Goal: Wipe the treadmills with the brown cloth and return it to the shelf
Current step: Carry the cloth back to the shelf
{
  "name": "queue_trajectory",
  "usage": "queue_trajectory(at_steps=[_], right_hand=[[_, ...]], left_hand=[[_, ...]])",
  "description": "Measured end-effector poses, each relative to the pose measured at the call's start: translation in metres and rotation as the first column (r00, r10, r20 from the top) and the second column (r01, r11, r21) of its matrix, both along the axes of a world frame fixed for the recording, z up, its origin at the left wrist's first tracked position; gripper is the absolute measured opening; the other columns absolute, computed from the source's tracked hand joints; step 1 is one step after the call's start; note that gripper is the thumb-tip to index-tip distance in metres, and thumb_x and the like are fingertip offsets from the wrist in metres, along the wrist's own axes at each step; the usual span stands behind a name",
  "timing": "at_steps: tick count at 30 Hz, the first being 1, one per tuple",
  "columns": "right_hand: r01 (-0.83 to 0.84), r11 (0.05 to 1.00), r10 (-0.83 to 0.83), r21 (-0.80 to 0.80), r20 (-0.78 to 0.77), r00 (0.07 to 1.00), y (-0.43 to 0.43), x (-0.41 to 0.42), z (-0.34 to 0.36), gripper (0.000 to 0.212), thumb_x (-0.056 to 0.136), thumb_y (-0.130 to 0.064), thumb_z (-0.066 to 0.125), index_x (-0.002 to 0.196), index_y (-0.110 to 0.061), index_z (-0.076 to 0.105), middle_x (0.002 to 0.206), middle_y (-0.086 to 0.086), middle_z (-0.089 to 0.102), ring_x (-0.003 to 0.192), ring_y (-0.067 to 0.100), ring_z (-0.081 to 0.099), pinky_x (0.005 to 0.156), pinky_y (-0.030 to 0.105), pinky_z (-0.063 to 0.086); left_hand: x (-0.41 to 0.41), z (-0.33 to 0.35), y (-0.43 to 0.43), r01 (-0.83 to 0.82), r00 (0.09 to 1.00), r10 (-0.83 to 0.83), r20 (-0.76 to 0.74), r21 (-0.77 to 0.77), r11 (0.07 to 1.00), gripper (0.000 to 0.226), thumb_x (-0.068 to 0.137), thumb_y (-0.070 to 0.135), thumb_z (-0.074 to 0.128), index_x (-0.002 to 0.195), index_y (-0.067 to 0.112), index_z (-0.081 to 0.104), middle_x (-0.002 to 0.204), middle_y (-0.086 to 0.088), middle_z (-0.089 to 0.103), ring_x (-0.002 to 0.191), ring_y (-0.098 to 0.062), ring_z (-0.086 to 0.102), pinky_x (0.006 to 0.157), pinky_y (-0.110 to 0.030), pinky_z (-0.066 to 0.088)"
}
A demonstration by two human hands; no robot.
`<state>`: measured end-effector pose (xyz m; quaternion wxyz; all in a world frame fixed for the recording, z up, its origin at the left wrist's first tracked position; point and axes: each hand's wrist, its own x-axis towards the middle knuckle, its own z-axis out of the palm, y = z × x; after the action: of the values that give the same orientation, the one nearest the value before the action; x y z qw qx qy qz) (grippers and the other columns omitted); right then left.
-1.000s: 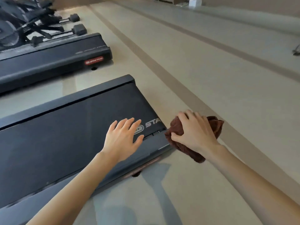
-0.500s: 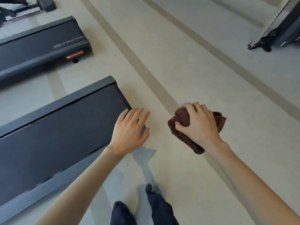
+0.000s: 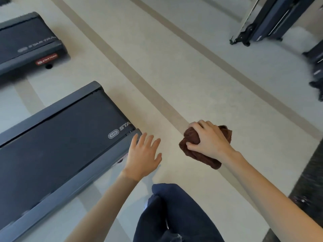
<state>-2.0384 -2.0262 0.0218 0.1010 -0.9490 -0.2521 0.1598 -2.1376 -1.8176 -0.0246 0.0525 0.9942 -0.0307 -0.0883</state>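
More floor (image 3: 174, 75) shows now, and the near treadmill (image 3: 61, 137) has slid left. A dark trouser leg (image 3: 174, 215) has come in (the person is stepping away). The left hand (image 3: 143, 156), spread wide and empty, is off the belt. The right hand (image 3: 209, 140) grips the bunched brown cloth (image 3: 193, 137) over the floor, so wiping here looks done

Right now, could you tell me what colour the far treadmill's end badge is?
The badge is red with pale lettering, head view.

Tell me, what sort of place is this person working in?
Most likely a gym. A long black treadmill deck lies on the pale striped floor, a second black treadmill with a red label sits beyond it, and dark framed exercise machines stand opposite. The right hand grips a crumpled brown cloth.
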Motion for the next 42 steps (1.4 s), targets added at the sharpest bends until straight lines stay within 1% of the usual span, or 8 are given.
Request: queue_trajectory(at_steps=[3, 8, 11, 17, 25, 29, 34, 42], right_hand=[[-0.036, 0.997, 0.038, -0.064, 0.030, 0.999, -0.009, 0.000, -0.003, 0.052, 0.077, -0.054, 0.056, 0.121, -0.027, 0.048, 0.113, -0.004, 0.052, 0.103, 0.022, 0.049, 0.088, 0.038, 0.041], [0.050, 0.997, -0.055, 0.053, 0.094, 0.994, -0.030, 0.026, 0.008, 0.049, 0.075, -0.052, 0.058, 0.118, -0.027, 0.052, 0.109, -0.006, 0.054, 0.098, 0.020, 0.049, 0.085, 0.036, 0.041], [0.075, 0.991, -0.088, 0.108, 0.123, 0.988, -0.044, 0.058, 0.008, 0.047, 0.076, -0.048, 0.062, 0.117, -0.026, 0.054, 0.109, -0.004, 0.055, 0.099, 0.021, 0.050, 0.087, 0.036, 0.041], [0.083, 0.969, -0.113, 0.234, 0.121, 0.986, -0.073, 0.146, 0.008, 0.045, 0.076, -0.047, 0.064, 0.115, -0.027, 0.053, 0.109, -0.005, 0.055, 0.100, 0.020, 0.049, 0.089, 0.034, 0.038], [-0.007, 0.970, -0.030, 0.241, 0.149, 0.988, -0.103, 0.290, 0.036, 0.046, 0.075, -0.049, 0.062, 0.115, -0.029, 0.053, 0.110, -0.006, 0.055, 0.103, 0.020, 0.050, 0.092, 0.037, 0.040], [-0.036, 0.952, -0.003, 0.304, 0.129, 0.992, -0.086, 0.345, 0.037, 0.045, 0.075, -0.048, 0.064, 0.115, -0.030, 0.053, 0.111, -0.008, 0.055, 0.104, 0.019, 0.050, 0.092, 0.036, 0.040], [-0.087, 0.958, 0.058, 0.273, 0.113, 0.992, -0.052, 0.413, 0.021, 0.047, 0.076, -0.049, 0.063, 0.117, -0.029, 0.052, 0.114, -0.008, 0.054, 0.105, 0.018, 0.049, 0.093, 0.037, 0.041], [-0.070, 0.955, 0.032, 0.287, 0.137, 0.990, 0.036, 0.549, 0.036, 0.044, 0.074, -0.050, 0.063, 0.113, -0.030, 0.053, 0.108, -0.008, 0.056, 0.100, 0.018, 0.050, 0.090, 0.035, 0.042]], left_hand=[[0.011, -0.001, -0.002, 0.024, 0.999, -0.023, 0.049, -0.036, 0.999, 0.052, 0.092, 0.045, 0.041, 0.138, 0.022, 0.044, 0.142, -0.004, 0.045, 0.134, -0.027, 0.035, 0.114, -0.047, 0.019], [0.046, 0.013, -0.008, 0.114, 0.976, -0.109, 0.187, -0.014, 0.993, 0.046, 0.082, 0.036, 0.063, 0.122, 0.015, 0.062, 0.124, -0.011, 0.061, 0.115, -0.034, 0.055, 0.101, -0.051, 0.040], [0.082, 0.020, -0.011, 0.110, 0.954, -0.107, 0.278, 0.007, 0.994, 0.043, 0.082, 0.034, 0.061, 0.119, 0.014, 0.063, 0.122, -0.011, 0.062, 0.112, -0.034, 0.058, 0.098, -0.050, 0.043], [0.174, 0.030, -0.046, 0.004, 0.943, 0.007, 0.332, -0.034, 0.999, 0.043, 0.081, 0.032, 0.065, 0.120, 0.013, 0.062, 0.121, -0.011, 0.063, 0.114, -0.034, 0.057, 0.097, -0.052, 0.043], [0.297, 0.049, -0.096, -0.060, 0.922, 0.075, 0.379, -0.050, 0.997, 0.043, 0.084, 0.034, 0.061, 0.123, 0.016, 0.060, 0.123, -0.008, 0.062, 0.119, -0.030, 0.054, 0.102, -0.049, 0.037], [0.341, 0.051, -0.082, -0.113, 0.919, 0.120, 0.375, -0.041, 0.993, 0.043, 0.085, 0.035, 0.055, 0.123, 0.016, 0.060, 0.122, -0.008, 0.062, 0.119, -0.031, 0.053, 0.103, -0.049, 0.038], [0.395, 0.029, -0.052, -0.155, 0.933, 0.162, 0.321, -0.046, 0.987, 0.045, 0.080, 0.033, 0.067, 0.122, 0.017, 0.062, 0.122, -0.007, 0.063, 0.118, -0.031, 0.055, 0.102, -0.049, 0.038], [0.535, 0.038, 0.043, -0.162, 0.886, 0.180, 0.426, -0.079, 0.984, 0.041, 0.084, 0.034, 0.060, 0.120, 0.013, 0.064, 0.123, -0.011, 0.062, 0.116, -0.033, 0.056, 0.100, -0.048, 0.041]])
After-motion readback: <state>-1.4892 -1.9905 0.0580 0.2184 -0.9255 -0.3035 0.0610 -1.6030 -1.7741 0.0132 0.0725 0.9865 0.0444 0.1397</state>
